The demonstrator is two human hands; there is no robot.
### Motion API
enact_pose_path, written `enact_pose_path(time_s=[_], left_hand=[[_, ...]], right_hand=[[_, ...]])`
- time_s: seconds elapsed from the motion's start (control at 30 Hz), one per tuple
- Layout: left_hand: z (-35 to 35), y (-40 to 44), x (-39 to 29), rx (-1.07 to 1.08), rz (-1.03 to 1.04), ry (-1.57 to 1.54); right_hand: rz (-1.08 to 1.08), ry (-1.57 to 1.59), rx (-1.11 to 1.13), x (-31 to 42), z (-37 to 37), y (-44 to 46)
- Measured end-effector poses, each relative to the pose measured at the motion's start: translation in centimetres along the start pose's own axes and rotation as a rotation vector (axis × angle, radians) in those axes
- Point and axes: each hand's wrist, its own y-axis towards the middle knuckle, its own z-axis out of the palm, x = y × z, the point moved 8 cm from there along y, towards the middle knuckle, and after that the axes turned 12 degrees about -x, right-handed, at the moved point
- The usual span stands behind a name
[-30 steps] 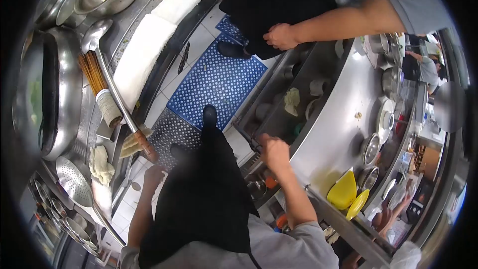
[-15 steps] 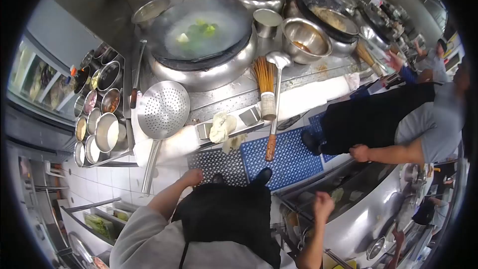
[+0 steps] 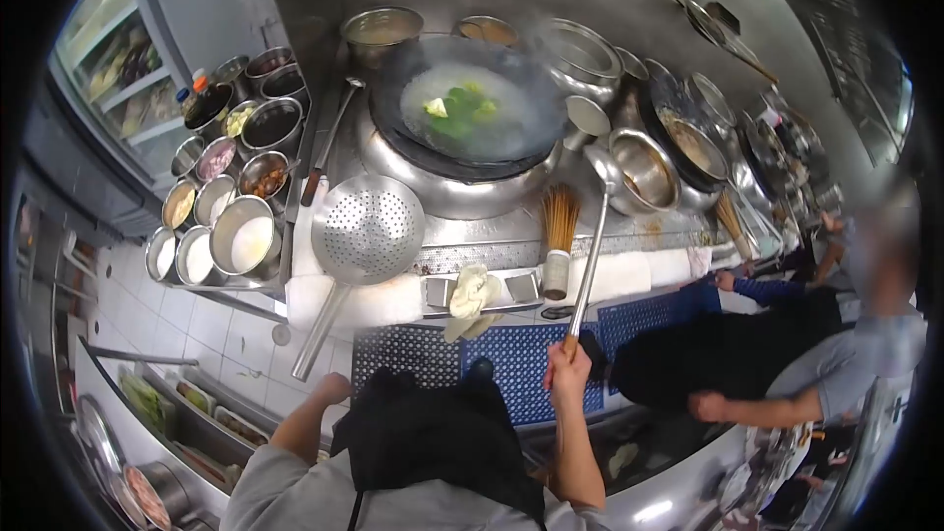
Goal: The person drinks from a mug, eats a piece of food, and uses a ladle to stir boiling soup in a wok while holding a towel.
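- The right hand (image 3: 568, 377) is closed around the handle of the ladle (image 3: 591, 267).
- The ladle's head is beside the steel bowl (image 3: 644, 169).
- The left hand (image 3: 334, 390) is near the skimmer (image 3: 369, 229); its grip I cannot tell.

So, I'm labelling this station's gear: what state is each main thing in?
Round black wok: steaming, holding cloudy liquid and greens.
Long-handled steel ladle: gripped in the right hand.
Perforated steel strainer: empty, handle overhanging the counter edge.
Bundled tan-bristled brush: lying, bristles away from the person.
Left hand: nothing visible in it.
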Motion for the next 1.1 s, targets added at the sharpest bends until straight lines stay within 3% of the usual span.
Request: enact_pose_path(time_s=[0.07,0.17,0.2,0.27,0.37,0.47,0.57,0.67,0.77,0.83,0.9,0.97,1.03,1.1], left_hand=[[-1.0,-1.8,-1.4,0.168,-0.272,-0.026],[1.7,-2.5,-3.1,0.155,0.059,0.109],[1.5,-2.1,-3.3,0.191,-0.007,0.075],[1.2,-1.3,-3.6,0.257,-0.146,0.007],[-1.2,0.1,-2.6,-0.137,-0.482,-0.41],[-5.7,0.7,-5.5,-0.257,-0.614,-0.522],[-6.6,0.5,-7.5,-0.23,-0.634,-0.669],[1.7,1.9,-4.4,-0.293,-0.279,-0.034],[1.3,-3.1,-4.1,-0.16,-0.6,-0.505],[5.6,-6.4,-1.8,-0.069,-0.444,-0.37],[5.8,-8.7,-0.9,-0.01,-0.511,-0.387],[0.6,-13.3,-2.6,0.019,-0.818,-0.566],[2.4,-15.6,-1.1,0.043,-0.813,-0.525],[3.2,-17.6,0.1,0.082,-0.843,-0.466]], right_hand=[[0.006,-0.124,0.093,2.7,0.1,0.4],[-0.129,-0.305,0.206,10.4,0.9,1.8],[-0.208,-0.39,0.271,13.2,1.2,3.0],[-0.161,-0.454,0.28,19.8,2.5,3.4],[-0.206,-0.645,0.403,24.5,4.4,5.8],[-0.243,-0.666,0.5,24.6,8.2,8.3],[-0.337,-0.598,0.514,22.3,14.3,11.1],[-0.163,-0.329,0.473,19.9,17.9,11.7],[-0.174,-0.216,0.363,19.8,20.2,12.0],[-0.19,-0.195,0.332,19.6,22.2,12.9],[-0.185,-0.191,0.334,19.9,24.2,14.4],[-0.015,-0.109,0.39,20.4,25.6,14.6],[0.118,-0.104,0.453,20.0,26.3,14.6],[0.082,-0.227,0.506,20.6,26.7,13.8]])
